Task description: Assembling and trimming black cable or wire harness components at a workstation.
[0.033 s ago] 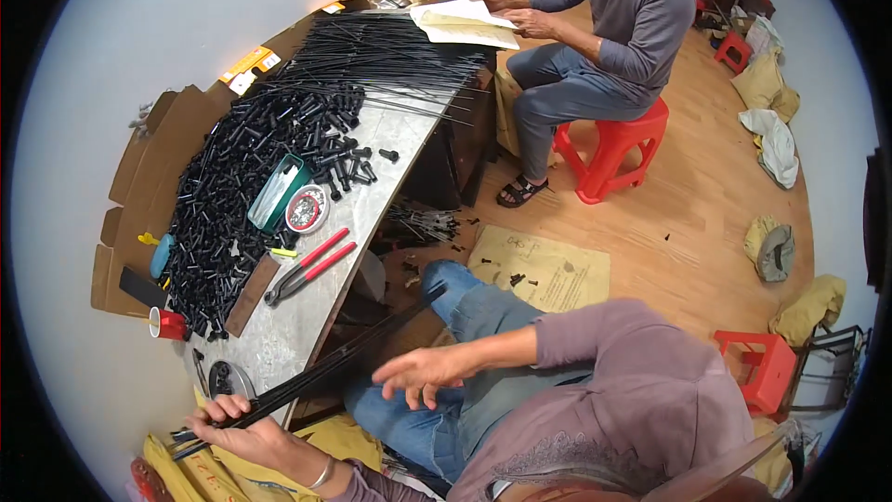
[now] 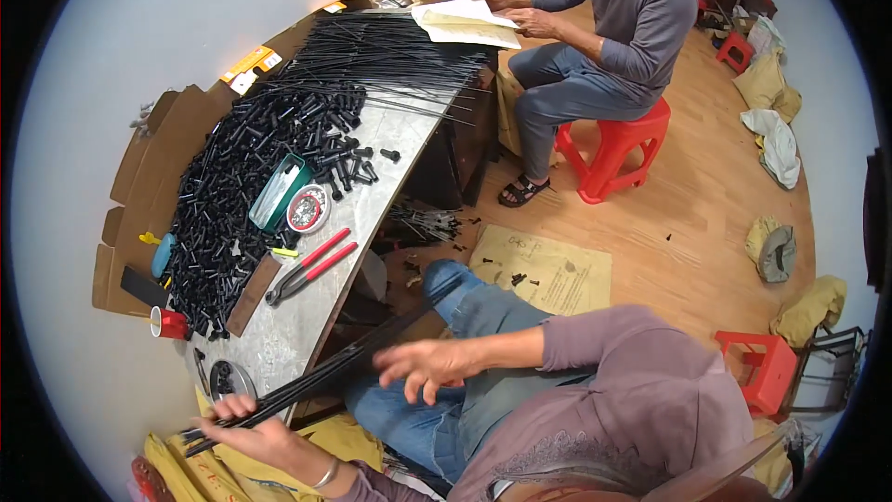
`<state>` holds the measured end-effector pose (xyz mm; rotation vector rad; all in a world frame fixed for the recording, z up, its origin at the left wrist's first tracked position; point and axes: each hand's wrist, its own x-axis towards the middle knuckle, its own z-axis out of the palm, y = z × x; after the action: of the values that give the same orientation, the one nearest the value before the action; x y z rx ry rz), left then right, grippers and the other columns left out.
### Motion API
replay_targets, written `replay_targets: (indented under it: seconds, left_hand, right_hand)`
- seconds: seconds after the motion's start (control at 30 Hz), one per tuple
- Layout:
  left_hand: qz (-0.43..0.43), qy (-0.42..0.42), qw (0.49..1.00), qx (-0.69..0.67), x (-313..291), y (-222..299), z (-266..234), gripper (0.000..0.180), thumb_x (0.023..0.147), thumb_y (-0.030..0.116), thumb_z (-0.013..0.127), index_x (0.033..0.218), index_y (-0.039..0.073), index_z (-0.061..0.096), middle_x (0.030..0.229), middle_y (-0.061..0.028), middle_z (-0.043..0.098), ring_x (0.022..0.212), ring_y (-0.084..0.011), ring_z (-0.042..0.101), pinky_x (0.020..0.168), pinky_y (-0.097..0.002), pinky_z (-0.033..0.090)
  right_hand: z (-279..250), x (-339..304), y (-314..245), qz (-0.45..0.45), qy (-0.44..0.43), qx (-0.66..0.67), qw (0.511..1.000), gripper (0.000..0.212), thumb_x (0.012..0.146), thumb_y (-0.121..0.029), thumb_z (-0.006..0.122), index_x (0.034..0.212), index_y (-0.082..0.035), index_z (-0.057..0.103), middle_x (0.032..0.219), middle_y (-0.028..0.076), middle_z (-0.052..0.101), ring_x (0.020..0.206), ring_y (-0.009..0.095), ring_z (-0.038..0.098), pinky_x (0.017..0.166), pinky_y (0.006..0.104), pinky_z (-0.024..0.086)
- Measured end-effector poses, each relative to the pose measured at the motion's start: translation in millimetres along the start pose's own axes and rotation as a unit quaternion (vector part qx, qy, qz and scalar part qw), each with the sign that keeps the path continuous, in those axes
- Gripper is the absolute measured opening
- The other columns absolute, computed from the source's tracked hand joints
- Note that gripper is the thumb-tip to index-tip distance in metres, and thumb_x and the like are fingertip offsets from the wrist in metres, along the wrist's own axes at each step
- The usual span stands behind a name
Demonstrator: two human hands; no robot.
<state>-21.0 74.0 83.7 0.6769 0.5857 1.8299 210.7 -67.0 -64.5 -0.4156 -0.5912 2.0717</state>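
One rod bundle [image 2: 321,376] grasped by left hand [image 2: 255,434], 7 o'clock; right hand [image 2: 426,367] held with fingers spread. Room left toward table edge [image 2: 334,293], right hand's 10 o'clock.

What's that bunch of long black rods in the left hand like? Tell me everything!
The bunch of long, thin black rods looks straight, but I can't tell if it's plastic or metal. It slants from lower left up to the right, past the edge of the grey marbled tabletop. The bare left hand holds it near the lower end, where the tips stick out unevenly. The upper part is blurred, and I can't tell whether the bare right hand beside it touches it.
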Motion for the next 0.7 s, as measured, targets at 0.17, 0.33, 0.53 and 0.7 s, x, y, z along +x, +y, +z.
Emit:
replay_targets:
  seconds: [0.17,0.33,0.53,0.7]
  left_hand:
    - [-0.264,0.139,0.946,-0.124,-62.8,-71.7,-46.4,0.044,0.093,0.05,0.053,0.084,0.006,0.05,0.076,-0.0055,0.054,0.07,-0.0197,0.054,0.066,-0.0306,0.049]
    - [-0.519,-0.113,0.839,0.113,-166.0,-108.0,-35.5,0.056,0.092,0.054,0.05,0.106,0.0,0.057,0.091,-0.0097,0.062,0.085,-0.0219,0.061,0.074,-0.0358,0.051]
    - [0.025,-0.346,0.868,0.357,-169.8,-83.8,42.9,0.041,0.095,0.034,0.056,0.108,-0.004,0.061,0.102,-0.0079,0.061,0.093,-0.0171,0.057,0.082,-0.029,0.046]
    - [0.059,-0.318,0.868,0.377,-181.3,-72.1,42.0,0.026,0.093,0.018,0.06,0.106,-0.004,0.062,0.103,-0.0094,0.059,0.092,-0.0186,0.057,0.081,-0.0291,0.046]
  right_hand:
    - [-34.5,-37.7,-44.3,-0.265,0.182,0.006,0.947,0.042,0.092,-0.045,0.055,0.109,-0.006,0.058,0.099,0.006,0.061,0.075,0.015,0.061,0.06,0.0294,0.053]
    - [-25.4,-57.4,-76.7,-0.262,0.361,-0.119,0.887,0.034,0.093,-0.039,0.057,0.081,-0.008,0.062,0.074,0.002,0.061,0.059,0.009,0.056,0.048,0.0239,0.047]
    - [-20.4,-11.5,-21.9,-0.348,0.363,-0.638,0.584,0.029,0.082,-0.032,0.07,0.08,-0.004,0.063,0.075,0.013,0.062,0.066,0.032,0.062,0.059,0.0407,0.05]
    - [-2.1,2.0,8.2,-0.256,0.338,-0.7,0.574,0.041,0.084,-0.042,0.064,0.082,-0.002,0.062,0.079,0.016,0.061,0.072,0.037,0.063,0.062,0.0458,0.051]
